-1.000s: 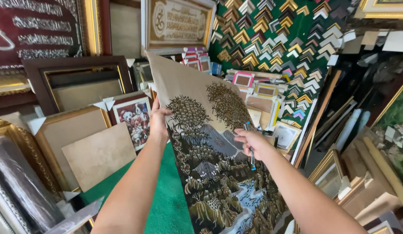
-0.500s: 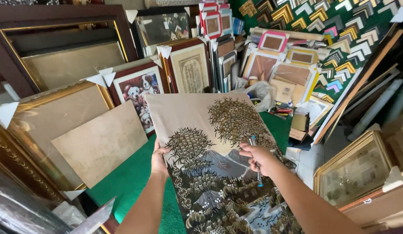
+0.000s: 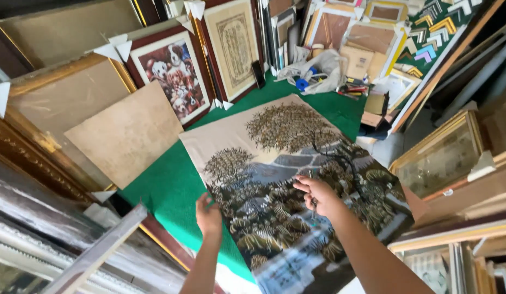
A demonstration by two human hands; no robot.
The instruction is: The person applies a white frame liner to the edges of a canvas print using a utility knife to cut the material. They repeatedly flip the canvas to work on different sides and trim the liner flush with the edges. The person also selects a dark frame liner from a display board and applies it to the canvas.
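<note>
Head view: we are laying a landscape painting [image 3: 296, 185] of trees and a stream flat on the green worktop [image 3: 171, 185], and most of the sheet is already lying down, with its near end running past the worktop's edge toward us. Our left hand [image 3: 209, 215] is pinching the sheet's left edge, fingers closed on it. Our right hand [image 3: 315, 195] is resting on the middle of the picture, fingers curled around a thin tool that is too small to identify. Whether the sheet is squared up, we cannot tell. Just beyond its left side, a bare brown board [image 3: 127, 133] is leaning against a gilt frame [image 3: 62, 98], beside a framed picture of puppies [image 3: 171, 73]. At the worktop's far end, a crumpled white plastic bag [image 3: 313, 68] is lying open with blue items showing inside, near stacked frames.
</note>
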